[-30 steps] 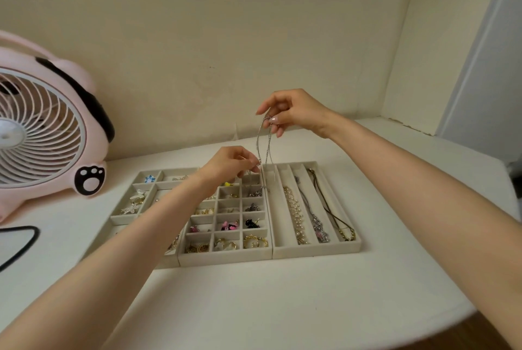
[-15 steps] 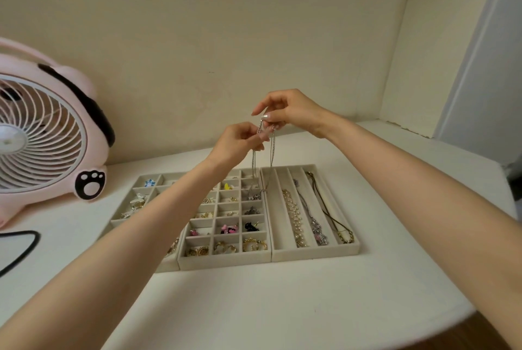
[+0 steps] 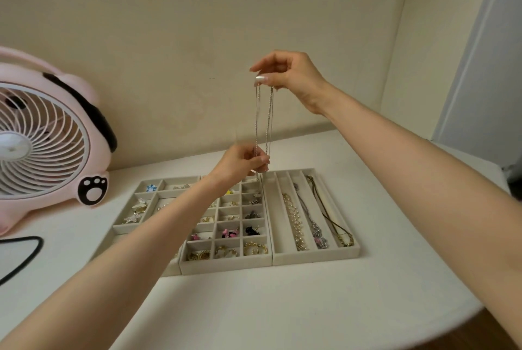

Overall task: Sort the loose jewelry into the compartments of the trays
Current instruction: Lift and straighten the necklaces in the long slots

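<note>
A thin silver chain (image 3: pixel 264 121) hangs doubled, stretched vertically above the beige compartment trays (image 3: pixel 315 258).

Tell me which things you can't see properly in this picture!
All in the head view:
- Silver chain: its lower part is hidden in the gripping left hand, which is blurred; its top is hidden by the pinching fingers of the right hand.
- Leftmost tray: partly covered by the left forearm.
- Pink fan and black cord: cut off by the left edge.
- Pieces in the grid tray: too small to identify.
</note>
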{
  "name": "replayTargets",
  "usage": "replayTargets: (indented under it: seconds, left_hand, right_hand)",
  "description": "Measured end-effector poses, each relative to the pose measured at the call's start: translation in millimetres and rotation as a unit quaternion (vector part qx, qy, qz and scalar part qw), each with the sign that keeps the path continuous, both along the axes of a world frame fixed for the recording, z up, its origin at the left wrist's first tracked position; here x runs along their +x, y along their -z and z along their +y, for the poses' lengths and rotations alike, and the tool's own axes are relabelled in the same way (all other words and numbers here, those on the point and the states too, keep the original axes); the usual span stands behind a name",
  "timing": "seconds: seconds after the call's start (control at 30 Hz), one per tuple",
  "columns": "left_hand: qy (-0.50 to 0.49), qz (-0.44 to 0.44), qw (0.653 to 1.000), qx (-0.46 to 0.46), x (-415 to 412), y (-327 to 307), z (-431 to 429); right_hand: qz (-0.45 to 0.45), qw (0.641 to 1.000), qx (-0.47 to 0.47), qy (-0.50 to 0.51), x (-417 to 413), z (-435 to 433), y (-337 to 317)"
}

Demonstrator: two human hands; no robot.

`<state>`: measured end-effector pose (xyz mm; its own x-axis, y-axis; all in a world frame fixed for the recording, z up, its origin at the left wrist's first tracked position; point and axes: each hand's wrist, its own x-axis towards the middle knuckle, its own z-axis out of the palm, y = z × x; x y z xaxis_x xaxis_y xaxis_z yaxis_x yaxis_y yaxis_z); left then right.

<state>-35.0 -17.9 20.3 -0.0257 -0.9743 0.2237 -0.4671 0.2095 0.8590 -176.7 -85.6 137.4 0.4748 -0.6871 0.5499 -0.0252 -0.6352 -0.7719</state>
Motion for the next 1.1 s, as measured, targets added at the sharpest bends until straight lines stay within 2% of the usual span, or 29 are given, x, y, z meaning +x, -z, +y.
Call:
replayTargets:
  seconds: [0.3, 0.63, 0.87, 1.1]
  left_hand:
    - [-0.024, -0.019, 1.0, -0.008, 0.2, 6.1, -1.7]
    - [-0.019, -0.029, 0.999, 0.016, -3.0, 19.3, 1.5]
    - [0.0, 0.041, 0.998, 0.043, -7.2, 20.2, 8.9]
    - [0.014, 0.101, 0.992, 0.076, -9.6, 18.6, 15.6]
  right_hand:
    - [-0.02, 0.997, -0.053, 0.047, 2.0, 4.9, -22.2]
    - [-0.051, 0.994, -0.07, 0.069, -2.2, 10.1, -28.2]
    - [-0.05, 0.995, -0.05, 0.074, -3.4, 13.6, -28.8]
    - [-0.021, 0.992, -0.077, 0.096, -4.3, 16.6, -28.8]
